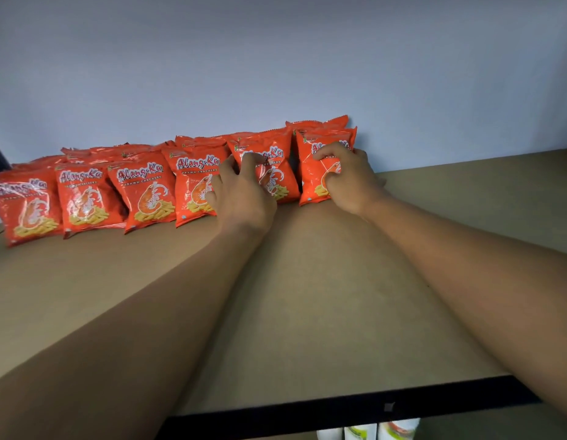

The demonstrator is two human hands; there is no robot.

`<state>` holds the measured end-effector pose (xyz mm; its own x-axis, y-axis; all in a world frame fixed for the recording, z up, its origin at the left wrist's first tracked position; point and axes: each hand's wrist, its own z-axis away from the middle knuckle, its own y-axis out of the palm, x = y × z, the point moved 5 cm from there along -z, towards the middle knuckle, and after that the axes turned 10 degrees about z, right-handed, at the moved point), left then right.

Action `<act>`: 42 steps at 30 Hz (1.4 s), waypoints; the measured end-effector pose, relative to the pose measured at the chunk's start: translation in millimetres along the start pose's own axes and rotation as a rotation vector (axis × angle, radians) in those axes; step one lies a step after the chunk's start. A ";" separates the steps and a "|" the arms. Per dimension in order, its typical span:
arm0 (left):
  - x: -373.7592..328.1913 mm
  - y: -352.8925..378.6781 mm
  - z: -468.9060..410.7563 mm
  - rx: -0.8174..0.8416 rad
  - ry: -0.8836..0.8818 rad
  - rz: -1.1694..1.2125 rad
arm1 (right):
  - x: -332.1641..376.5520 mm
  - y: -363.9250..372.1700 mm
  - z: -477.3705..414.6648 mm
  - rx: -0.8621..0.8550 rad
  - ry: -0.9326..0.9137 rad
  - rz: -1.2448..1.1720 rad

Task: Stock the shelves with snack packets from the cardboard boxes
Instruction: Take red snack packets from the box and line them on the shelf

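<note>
- Under the shelf's black front edge [339, 404], the tops of white-and-green packs [364, 431] showed, with print too small to read.
- Both bare forearms reached over the brown shelf [307, 296] from the front edge toward the back edge.
- The left hand [244, 188] grasped the fifth packet [275, 147]. Its fingers curled onto the packet's face and the thumb sat toward the packet's left side.
- The right hand [345, 176] grasped the end packet [323, 136], with the fingers hooked over the upper face and the thumb lower on the front.
- The step looked like seating these two packets upright at the right end of the row.
- To do that well:
  - Grip lightly, since puffed bags dent and slip.
  - Set each base flat on the shelf and lean each top back on the packets behind.
  - Close the narrow gap between the two and keep both faces forward.
  - Let go with one hand at a time, because a bag could tip forward.
- The row [142, 188] stood along the back edge, from the left end to about mid-shelf. It was six packets across, with more stacked behind.
- Each orange packet read "Alang-Ku" in red script, with "PRAWN CRACKERS" beneath. Below that was a drawn prawn and yellow sticks.
- A small green mark at each top-left corner was unreadable, and the far-left packet was blurred.
- A plain wall [275, 58] rose behind the row, and no cardboard box was in view.
</note>
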<state>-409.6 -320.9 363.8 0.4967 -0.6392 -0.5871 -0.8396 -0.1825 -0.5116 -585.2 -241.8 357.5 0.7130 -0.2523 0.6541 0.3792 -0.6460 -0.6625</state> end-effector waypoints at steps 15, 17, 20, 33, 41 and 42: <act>-27.7 -64.5 42.9 0.015 0.013 0.089 | 15.3 -55.3 73.3 -0.090 0.050 0.008; -36.9 -81.2 62.7 0.040 0.019 0.134 | 22.1 -62.9 97.6 -0.092 -0.014 -0.031; -51.3 -110.1 97.7 0.068 0.032 0.155 | 33.9 -80.5 136.5 -0.063 -0.075 -0.078; -79.9 -211.3 274.6 0.338 -0.090 0.527 | 66.3 -96.5 342.7 0.175 -0.197 -0.297; -17.4 -220.7 370.9 0.536 -0.299 0.459 | 19.8 -28.4 426.8 0.424 -0.116 -0.234; -6.1 -217.9 381.3 0.574 -0.335 0.435 | 12.4 -19.2 434.4 0.458 -0.099 -0.232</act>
<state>-145.8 7.7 239.7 0.2663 -0.2890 -0.9196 -0.7742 0.5042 -0.3826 -327.5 80.4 219.8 0.6237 -0.0569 0.7796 0.7369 -0.2899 -0.6107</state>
